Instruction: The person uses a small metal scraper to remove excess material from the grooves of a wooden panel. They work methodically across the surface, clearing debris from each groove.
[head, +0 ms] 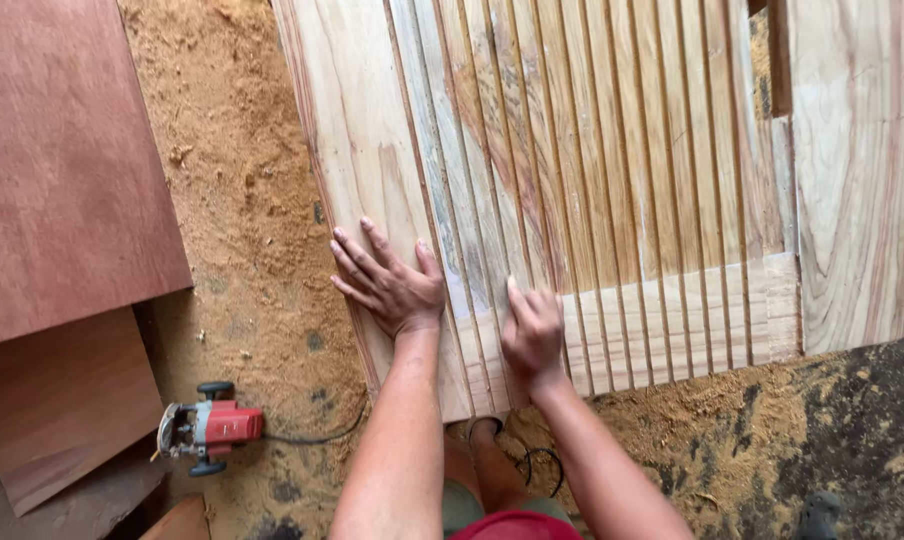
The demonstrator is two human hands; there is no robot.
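The door lies flat on the sawdust floor, a pale wooden panel with a plain frame and a field of narrow grooved slats running away from the person. Both hands are on its near end. The left hand is open, palm down, fingers spread across the frame stile beside the first slats, which looks like a way to pin the door and keep it from sliding. The right hand rests just beside it on the slats near the door's bottom edge, fingers together and lightly bent, gripping nothing; it seems to be feeling the surface of the grooves. A bare foot shows just below the door's near edge, so the person appears to crouch right over it. Left of the door, well apart on the floor, a red router lies on its side with its cord trailing toward the door. Farther left, reddish-brown boards are stacked. Right of the door the floor turns dark and patchy under thinner dust.
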